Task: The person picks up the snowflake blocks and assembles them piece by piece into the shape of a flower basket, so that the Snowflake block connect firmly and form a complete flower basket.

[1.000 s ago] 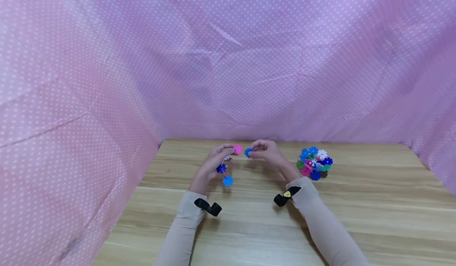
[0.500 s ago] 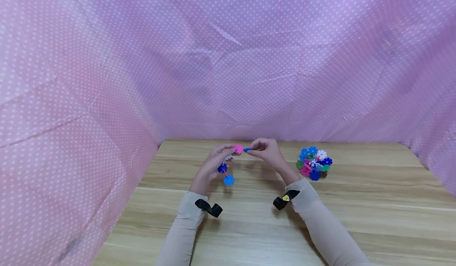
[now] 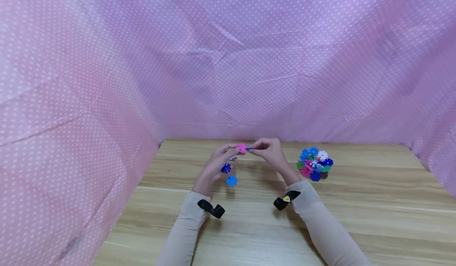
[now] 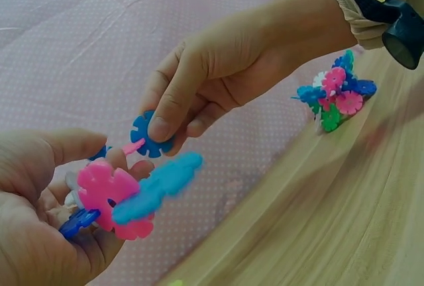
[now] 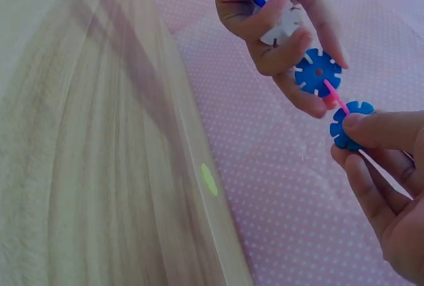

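My left hand (image 3: 215,164) holds a chain of slotted plastic snowflake discs. From it hang a light blue disc (image 3: 231,181) and a dark blue disc (image 3: 226,168); a larger-looking pink disc (image 4: 103,183) joins them in the left wrist view. Further along, the right wrist view has a white disc (image 5: 283,26) and a blue disc (image 5: 318,72) among the left fingers. At the chain's far end, a pink disc (image 3: 242,148) stands edge-on to a blue disc (image 5: 338,134), which my right hand (image 3: 270,154) pinches between thumb and fingers. Those two discs touch; how deep the slots engage is unclear.
A cluster of joined multicoloured snowflake discs (image 3: 315,165) stands on the wooden table (image 3: 374,202), right of my right hand. Pink dotted cloth (image 3: 228,80) hangs behind the table and at its sides. A yellow-green mark (image 5: 209,180) lies near a table edge.
My right hand has turned its blue disc edge-on, and the gap to the pink disc has closed. The left hand has shifted slightly right with the chain. The cluster stays in place.
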`<state>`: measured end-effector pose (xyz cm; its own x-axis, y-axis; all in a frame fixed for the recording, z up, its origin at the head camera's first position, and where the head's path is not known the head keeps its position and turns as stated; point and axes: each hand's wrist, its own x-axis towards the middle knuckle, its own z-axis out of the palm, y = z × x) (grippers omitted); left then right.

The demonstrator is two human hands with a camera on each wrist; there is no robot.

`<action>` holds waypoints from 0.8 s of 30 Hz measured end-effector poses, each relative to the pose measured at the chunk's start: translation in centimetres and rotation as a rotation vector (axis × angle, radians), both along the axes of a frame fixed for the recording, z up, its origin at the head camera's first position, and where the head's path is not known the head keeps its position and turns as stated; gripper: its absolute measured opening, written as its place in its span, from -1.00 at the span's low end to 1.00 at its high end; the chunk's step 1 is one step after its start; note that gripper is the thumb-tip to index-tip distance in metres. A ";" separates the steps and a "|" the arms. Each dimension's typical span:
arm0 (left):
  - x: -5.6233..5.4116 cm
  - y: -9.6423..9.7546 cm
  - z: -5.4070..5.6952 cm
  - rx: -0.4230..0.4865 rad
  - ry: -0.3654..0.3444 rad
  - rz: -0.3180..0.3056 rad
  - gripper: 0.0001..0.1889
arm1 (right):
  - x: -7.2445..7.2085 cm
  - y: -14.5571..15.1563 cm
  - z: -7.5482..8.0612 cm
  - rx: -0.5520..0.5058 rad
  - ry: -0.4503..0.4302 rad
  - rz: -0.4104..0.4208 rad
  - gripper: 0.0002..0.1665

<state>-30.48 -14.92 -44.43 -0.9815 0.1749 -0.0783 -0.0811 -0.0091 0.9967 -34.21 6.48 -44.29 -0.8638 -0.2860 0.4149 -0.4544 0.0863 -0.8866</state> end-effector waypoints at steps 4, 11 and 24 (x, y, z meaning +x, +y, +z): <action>0.1 0.2 0.0 -0.022 0.008 0.006 -0.63 | 0.0 0.0 0.0 0.010 -0.006 -0.013 -0.90; -0.2 0.9 -0.5 0.011 -0.012 -0.079 -0.73 | -0.2 -0.6 -0.5 0.039 0.000 0.006 -0.93; -0.4 -0.7 0.2 0.097 -0.050 0.021 -0.81 | -0.3 -1.0 -0.2 0.097 -0.063 0.053 -0.74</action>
